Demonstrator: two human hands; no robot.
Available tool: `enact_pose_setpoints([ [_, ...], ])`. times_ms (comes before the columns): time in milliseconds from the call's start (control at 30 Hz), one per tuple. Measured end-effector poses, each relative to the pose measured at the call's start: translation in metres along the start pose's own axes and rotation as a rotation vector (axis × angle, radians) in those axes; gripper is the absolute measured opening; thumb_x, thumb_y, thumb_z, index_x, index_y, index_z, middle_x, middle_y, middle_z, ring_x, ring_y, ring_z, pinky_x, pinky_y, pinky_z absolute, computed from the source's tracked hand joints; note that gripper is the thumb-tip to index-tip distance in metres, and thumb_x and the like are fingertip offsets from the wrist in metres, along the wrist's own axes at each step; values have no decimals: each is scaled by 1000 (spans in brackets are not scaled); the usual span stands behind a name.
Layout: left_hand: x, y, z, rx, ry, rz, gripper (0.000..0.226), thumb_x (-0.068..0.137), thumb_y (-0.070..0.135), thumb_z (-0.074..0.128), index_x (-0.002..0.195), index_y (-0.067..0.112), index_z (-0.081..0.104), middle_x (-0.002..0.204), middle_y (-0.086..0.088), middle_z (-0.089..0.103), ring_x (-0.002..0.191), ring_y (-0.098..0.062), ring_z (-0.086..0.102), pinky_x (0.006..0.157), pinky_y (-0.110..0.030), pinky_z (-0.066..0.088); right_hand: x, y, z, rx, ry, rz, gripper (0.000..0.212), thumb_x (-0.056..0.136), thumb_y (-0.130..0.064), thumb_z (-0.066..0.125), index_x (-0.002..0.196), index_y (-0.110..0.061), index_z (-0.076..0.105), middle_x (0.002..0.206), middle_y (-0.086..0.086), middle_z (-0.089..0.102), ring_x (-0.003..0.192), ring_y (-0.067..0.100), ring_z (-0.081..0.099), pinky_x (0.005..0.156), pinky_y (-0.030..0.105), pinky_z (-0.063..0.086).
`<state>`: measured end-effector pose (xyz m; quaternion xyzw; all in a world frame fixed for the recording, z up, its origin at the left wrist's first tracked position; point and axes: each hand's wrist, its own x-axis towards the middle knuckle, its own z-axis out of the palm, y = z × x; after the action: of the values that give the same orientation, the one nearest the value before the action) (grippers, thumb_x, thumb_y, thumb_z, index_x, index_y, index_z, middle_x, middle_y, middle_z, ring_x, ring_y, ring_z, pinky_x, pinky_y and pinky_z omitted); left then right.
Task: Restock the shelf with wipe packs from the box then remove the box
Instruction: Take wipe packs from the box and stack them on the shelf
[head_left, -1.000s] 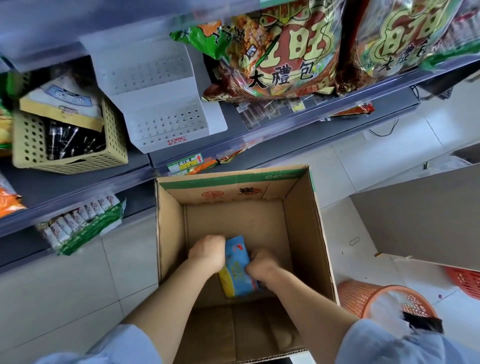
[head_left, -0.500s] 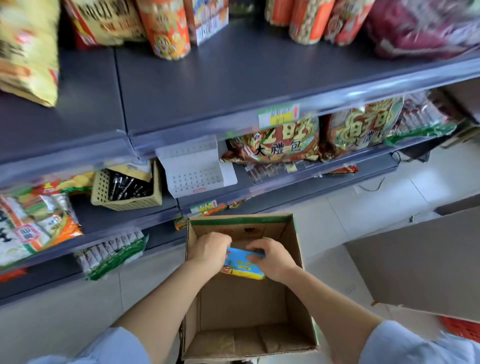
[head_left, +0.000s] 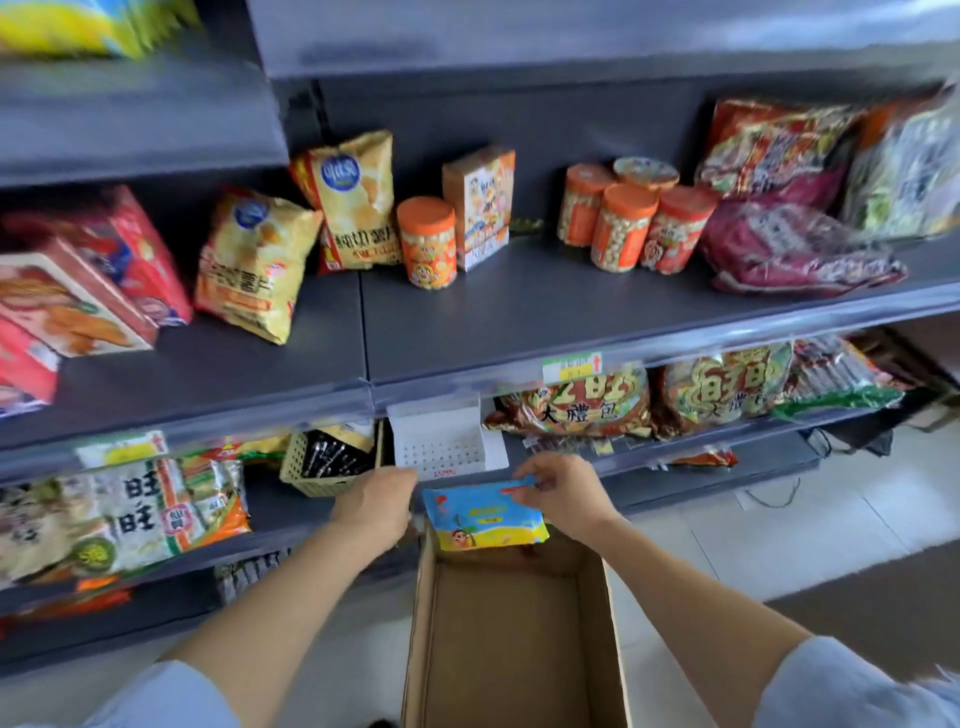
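A blue and yellow wipe pack hangs above the far edge of the open cardboard box. My right hand pinches its top right corner. My left hand is curled just left of the pack's edge; its fingers are hidden, so I cannot tell whether it touches the pack. The part of the box's inside that I see holds nothing. In front of me runs a grey shelf with a bare stretch at its middle front.
Orange-lidded jars, chip bags and a dark red bag stand on that shelf. Below it are a white perforated divider, a beige basket and large snack bags. Tiled floor lies to the right.
The pack has come up out of the box to its far rim. My view has tilted up to the upper shelves. My left hand has slid off to the pack's left side.
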<state>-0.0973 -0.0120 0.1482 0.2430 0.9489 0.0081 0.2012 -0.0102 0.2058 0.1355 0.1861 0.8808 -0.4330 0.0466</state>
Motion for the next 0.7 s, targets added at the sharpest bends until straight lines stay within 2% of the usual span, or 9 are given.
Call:
enact_pose_setpoints([
  [67, -11, -17, -27, 42, 62, -23, 22, 89, 12, 57, 110, 15, 58, 114, -6, 60, 102, -25, 58, 79, -37, 51, 3, -31, -11, 5, 3, -76, 13, 78, -20, 78, 90, -17, 73, 77, -4, 64, 70, 16, 57, 65, 30, 51],
  [133, -24, -32, -55, 86, 131, -47, 27, 89, 11, 57, 116, 17, 57, 116, -4, 60, 104, -25, 58, 72, -34, 48, 4, -65, -18, 2, 6, -148, 13, 78, -19, 78, 90, -16, 74, 70, -12, 58, 63, 8, 52, 59, 20, 45],
  [233, -46, -52, -98, 95, 203, -84, 25, 91, 15, 57, 116, 17, 55, 114, -4, 57, 108, -27, 56, 76, -38, 49, 4, -114, -25, 64, 1, -193, 12, 78, -18, 79, 84, -23, 70, 71, -1, 61, 61, 12, 51, 58, 24, 47],
  [300, -61, -66, -124, 106, 263, -98, 22, 92, 16, 56, 113, 15, 55, 111, -3, 56, 109, -27, 54, 80, -40, 50, 2, -150, -27, 68, -5, -246, 12, 79, -17, 78, 84, -24, 69, 73, 3, 61, 62, 13, 52, 55, 20, 45],
  [500, -108, -114, -195, 164, 412, -129, 32, 92, 19, 58, 123, 15, 56, 118, -5, 58, 111, -26, 55, 82, -40, 51, -8, -247, -25, 53, 42, -377, 21, 79, -17, 78, 75, -33, 65, 73, 7, 61, 65, 14, 53, 64, 34, 53],
  [700, -155, -159, -253, 226, 550, -120, 23, 90, 21, 60, 112, 14, 60, 113, -8, 60, 109, -31, 57, 77, -38, 46, -25, -325, -17, 45, 101, -488, 24, 79, -17, 79, 74, -35, 63, 72, -2, 59, 69, 17, 56, 69, 41, 55],
])
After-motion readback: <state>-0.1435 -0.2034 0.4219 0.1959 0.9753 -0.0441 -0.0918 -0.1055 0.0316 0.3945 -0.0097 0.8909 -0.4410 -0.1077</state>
